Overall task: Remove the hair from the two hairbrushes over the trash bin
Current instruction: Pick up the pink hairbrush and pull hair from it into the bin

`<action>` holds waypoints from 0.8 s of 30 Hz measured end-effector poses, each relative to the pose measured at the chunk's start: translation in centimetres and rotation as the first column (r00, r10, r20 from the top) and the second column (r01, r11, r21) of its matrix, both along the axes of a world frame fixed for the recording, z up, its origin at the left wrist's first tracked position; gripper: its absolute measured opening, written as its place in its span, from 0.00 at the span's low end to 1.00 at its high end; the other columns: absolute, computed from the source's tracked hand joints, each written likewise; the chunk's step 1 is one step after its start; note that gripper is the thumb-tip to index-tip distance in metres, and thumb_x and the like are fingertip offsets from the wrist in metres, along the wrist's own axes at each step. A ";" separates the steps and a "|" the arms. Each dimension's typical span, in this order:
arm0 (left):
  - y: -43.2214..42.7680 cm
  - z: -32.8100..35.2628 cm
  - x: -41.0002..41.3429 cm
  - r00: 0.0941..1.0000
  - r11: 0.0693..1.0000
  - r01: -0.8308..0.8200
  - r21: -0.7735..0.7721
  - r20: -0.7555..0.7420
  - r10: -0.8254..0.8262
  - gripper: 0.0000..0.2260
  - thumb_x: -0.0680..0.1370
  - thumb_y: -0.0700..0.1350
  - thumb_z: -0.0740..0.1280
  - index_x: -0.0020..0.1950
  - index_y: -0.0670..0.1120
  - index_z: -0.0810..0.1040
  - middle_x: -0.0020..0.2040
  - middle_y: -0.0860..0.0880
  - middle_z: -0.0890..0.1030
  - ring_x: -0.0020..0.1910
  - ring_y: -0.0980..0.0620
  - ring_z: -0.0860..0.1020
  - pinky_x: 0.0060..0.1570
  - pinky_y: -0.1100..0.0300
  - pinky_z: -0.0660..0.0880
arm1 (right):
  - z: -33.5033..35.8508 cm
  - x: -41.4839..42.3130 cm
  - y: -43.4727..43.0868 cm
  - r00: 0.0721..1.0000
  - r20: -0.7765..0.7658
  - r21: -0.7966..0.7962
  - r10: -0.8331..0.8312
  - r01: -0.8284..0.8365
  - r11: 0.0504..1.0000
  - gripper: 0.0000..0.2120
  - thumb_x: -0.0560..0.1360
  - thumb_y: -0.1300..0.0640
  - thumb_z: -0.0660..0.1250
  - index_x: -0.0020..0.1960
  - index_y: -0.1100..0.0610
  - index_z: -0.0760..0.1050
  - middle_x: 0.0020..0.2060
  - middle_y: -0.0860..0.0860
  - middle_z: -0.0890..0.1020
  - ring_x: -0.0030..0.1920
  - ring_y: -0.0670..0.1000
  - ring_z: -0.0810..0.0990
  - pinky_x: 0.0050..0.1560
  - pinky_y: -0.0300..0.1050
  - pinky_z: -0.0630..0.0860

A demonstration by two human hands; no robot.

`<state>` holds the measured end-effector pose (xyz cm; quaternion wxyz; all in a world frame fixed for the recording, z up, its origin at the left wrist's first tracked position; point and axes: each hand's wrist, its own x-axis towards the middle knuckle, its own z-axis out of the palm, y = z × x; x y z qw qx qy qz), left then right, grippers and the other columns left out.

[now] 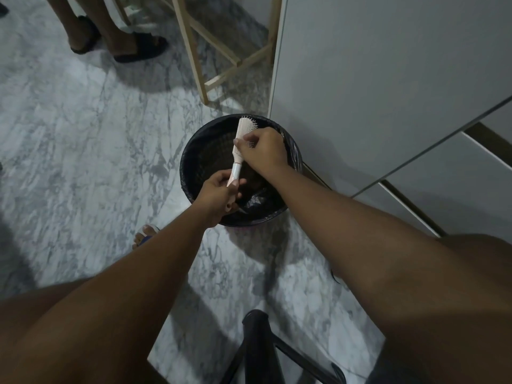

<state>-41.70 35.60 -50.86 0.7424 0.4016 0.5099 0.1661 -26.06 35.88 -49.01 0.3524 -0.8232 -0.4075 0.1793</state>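
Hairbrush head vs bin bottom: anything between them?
Head view: nothing solid. The hairbrush hangs over the open trash bin; below it only air and the black liner, with a dark clump at the bottom.

No readable text, no labels, no brand marks, no numbers, no signs on anything in view

Hairbrush (241,146) above trash bin (194,151), bin beside cabinet (374,79), wooden frame (221,51) behind bin
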 end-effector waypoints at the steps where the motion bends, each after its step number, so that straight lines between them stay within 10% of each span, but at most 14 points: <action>1: 0.0 -0.1 0.1 1.000 1.000 0.005 0.015 -0.010 -0.005 0.14 0.82 0.39 0.63 0.68 0.43 0.73 0.50 0.48 0.83 0.36 0.53 0.75 0.27 0.64 0.68 | 0.2 0.0 0.2 1.000 0.003 -0.018 -0.009 0.009 1.000 0.14 0.71 0.44 0.72 0.44 0.56 0.85 0.41 0.50 0.86 0.40 0.48 0.83 0.42 0.42 0.79; 7: -0.7 -0.1 0.5 0.999 1.000 0.002 -0.027 0.035 -0.001 0.14 0.83 0.39 0.62 0.69 0.40 0.73 0.53 0.46 0.82 0.35 0.54 0.74 0.27 0.62 0.68 | -0.7 -0.1 1.5 0.998 0.011 -0.108 -0.057 0.058 0.992 0.14 0.74 0.50 0.71 0.43 0.62 0.81 0.39 0.52 0.82 0.38 0.51 0.81 0.38 0.42 0.72; 16: -0.2 0.3 -0.3 0.996 0.995 -0.021 -0.093 0.085 0.029 0.13 0.83 0.38 0.61 0.67 0.40 0.74 0.55 0.46 0.82 0.35 0.54 0.74 0.27 0.62 0.70 | 0.7 2.0 0.1 0.957 -0.120 0.220 -0.265 0.286 0.933 0.11 0.78 0.60 0.66 0.41 0.67 0.80 0.44 0.61 0.80 0.43 0.55 0.77 0.43 0.34 0.63; 24: 0.1 0.7 -0.7 0.993 0.994 -0.008 -0.105 0.115 0.021 0.13 0.83 0.38 0.61 0.68 0.42 0.74 0.56 0.46 0.82 0.36 0.54 0.75 0.29 0.60 0.72 | -1.6 1.8 -2.1 0.944 -0.258 -0.193 -0.206 0.159 0.968 0.16 0.80 0.57 0.61 0.65 0.60 0.73 0.62 0.57 0.78 0.62 0.57 0.77 0.62 0.48 0.73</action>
